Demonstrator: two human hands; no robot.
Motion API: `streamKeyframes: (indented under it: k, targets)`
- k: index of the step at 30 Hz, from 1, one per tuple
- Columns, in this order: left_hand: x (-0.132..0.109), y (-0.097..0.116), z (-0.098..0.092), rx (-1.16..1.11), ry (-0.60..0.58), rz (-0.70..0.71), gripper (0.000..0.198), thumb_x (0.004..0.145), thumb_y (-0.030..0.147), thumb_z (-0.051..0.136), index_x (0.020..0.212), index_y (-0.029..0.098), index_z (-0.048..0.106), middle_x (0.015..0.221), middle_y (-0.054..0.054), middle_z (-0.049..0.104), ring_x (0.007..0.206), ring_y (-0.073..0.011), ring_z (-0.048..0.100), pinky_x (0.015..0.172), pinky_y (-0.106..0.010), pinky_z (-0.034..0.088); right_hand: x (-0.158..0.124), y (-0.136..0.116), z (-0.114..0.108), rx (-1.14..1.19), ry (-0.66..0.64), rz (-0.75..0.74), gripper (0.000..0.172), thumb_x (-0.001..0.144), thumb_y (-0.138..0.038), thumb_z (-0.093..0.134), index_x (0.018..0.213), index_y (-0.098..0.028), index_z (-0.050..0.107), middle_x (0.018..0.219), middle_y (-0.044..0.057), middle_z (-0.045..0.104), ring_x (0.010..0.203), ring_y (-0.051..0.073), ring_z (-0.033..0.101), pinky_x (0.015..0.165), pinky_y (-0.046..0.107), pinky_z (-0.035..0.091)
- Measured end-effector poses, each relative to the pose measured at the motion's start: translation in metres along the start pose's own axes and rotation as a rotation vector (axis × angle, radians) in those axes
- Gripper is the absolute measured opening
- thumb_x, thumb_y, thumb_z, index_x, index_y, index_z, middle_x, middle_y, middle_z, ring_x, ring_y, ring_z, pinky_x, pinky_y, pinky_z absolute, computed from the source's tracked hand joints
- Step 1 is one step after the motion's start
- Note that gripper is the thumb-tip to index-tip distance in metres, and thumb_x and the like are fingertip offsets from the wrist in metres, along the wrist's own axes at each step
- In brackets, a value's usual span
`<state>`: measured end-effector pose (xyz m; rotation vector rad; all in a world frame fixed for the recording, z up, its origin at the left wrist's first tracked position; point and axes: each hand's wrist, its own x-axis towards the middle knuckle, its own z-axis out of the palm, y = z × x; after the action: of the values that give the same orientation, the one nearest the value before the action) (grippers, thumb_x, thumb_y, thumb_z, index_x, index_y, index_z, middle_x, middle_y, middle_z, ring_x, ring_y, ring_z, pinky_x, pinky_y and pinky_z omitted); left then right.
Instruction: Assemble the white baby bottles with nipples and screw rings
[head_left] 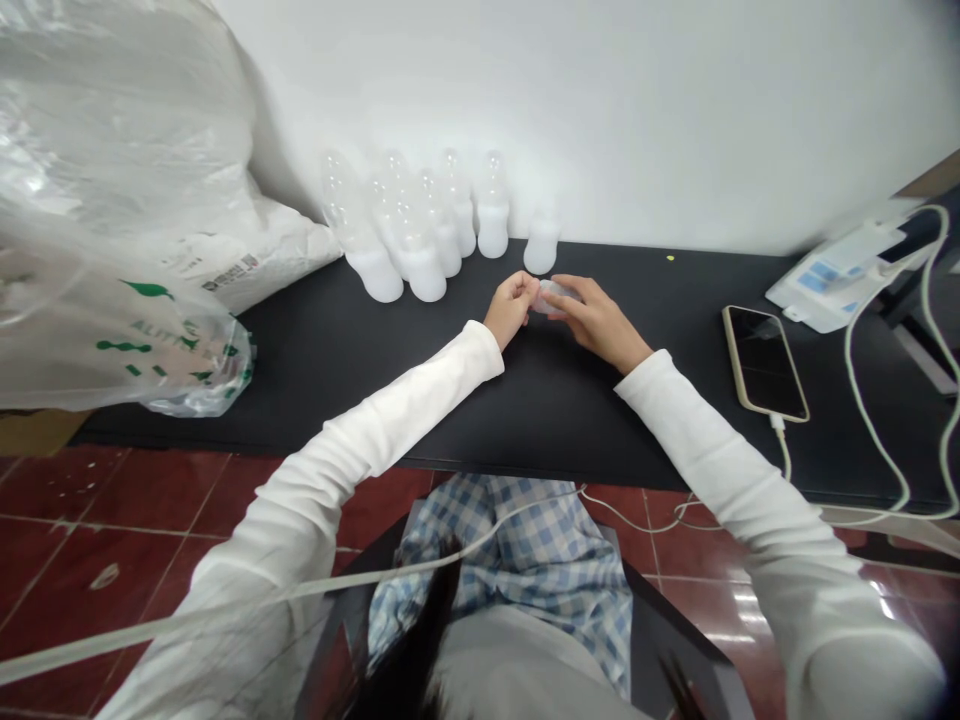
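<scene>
A small translucent whitish plastic piece [553,297] is between my hands, just above the black table; its exact kind cannot be made out. My left hand [513,306] pinches its left end with fingertips and thumb. From the right, my right hand [596,318] grips the same piece, thumb below and fingers over the top, hiding part of it. Just beyond my hands stands a short white bottle-like container [541,248]. Farther left are several white containers with clear rounded tops, among them an upright one [493,228] near the wall and a closer one [426,272].
Large plastic bags [120,330] fill the left side of the black table [480,420]. At the right, a phone [765,360] lies plugged into a white cable [855,380], near a white-and-blue box [836,275]. Another cable crosses my lap. A white wall rises behind.
</scene>
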<state>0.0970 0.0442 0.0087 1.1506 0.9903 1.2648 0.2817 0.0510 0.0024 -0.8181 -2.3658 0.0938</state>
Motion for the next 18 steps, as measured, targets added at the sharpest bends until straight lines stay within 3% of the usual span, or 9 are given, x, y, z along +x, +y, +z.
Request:
streamKeyframes:
  k: [5,10,12,14,16,18]
  targets:
    - [0.002,0.006,-0.002,-0.018,-0.017,-0.111,0.041,0.099,0.029,0.061,0.062,0.017,0.044,0.053,0.006,0.039,0.044,-0.0036,0.035,0.040,-0.018,0.020,0.001,-0.003,-0.010,-0.074,-0.132,-0.092,0.040,0.100,-0.017,0.037,0.123,-0.029,0.067,0.146,0.007,0.060,0.138,0.026,0.054,0.110,0.052,0.051]
    - [0.001,0.005,-0.002,-0.018,-0.011,-0.099,0.038,0.099,0.026,0.059,0.063,0.018,0.049,0.055,0.005,0.044,0.048,-0.0062,0.040,0.041,-0.020,0.028,0.002,-0.008,-0.003,-0.083,-0.047,-0.086,0.031,0.100,-0.023,0.044,0.124,-0.028,0.062,0.141,0.011,0.062,0.131,0.029,0.058,0.105,0.055,0.053]
    - [0.000,0.003,-0.001,-0.023,-0.020,-0.060,0.034,0.097,0.026,0.062,0.066,0.018,0.052,0.059,0.005,0.049,0.053,-0.0075,0.045,0.044,-0.021,0.034,0.002,-0.010,0.002,-0.009,0.053,-0.015,0.031,0.099,-0.037,0.052,0.126,-0.023,0.058,0.135,0.016,0.062,0.125,0.031,0.061,0.103,0.054,0.054]
    - [-0.001,0.002,0.000,-0.024,-0.032,-0.004,0.028,0.095,0.023,0.065,0.069,0.018,0.054,0.064,0.004,0.053,0.058,-0.0086,0.050,0.049,-0.021,0.039,0.001,-0.011,0.008,0.080,0.183,0.122,0.043,0.098,-0.050,0.053,0.127,-0.020,0.053,0.126,0.017,0.062,0.116,0.029,0.064,0.099,0.050,0.056]
    - [-0.001,0.001,0.001,-0.022,-0.051,0.067,0.022,0.092,0.020,0.069,0.074,0.018,0.057,0.068,0.004,0.057,0.063,-0.0089,0.053,0.056,-0.022,0.044,0.001,-0.011,0.011,0.138,0.281,0.279,0.047,0.098,-0.059,0.049,0.123,-0.019,0.052,0.116,0.014,0.064,0.104,0.025,0.066,0.092,0.045,0.058]
    - [-0.002,0.002,0.002,-0.010,-0.083,0.123,0.017,0.089,0.018,0.072,0.078,0.019,0.059,0.072,0.004,0.059,0.068,-0.0089,0.056,0.063,-0.022,0.046,0.000,-0.011,0.011,0.184,0.293,0.392,0.047,0.098,-0.064,0.046,0.117,-0.022,0.054,0.102,0.008,0.066,0.089,0.021,0.067,0.084,0.041,0.060]
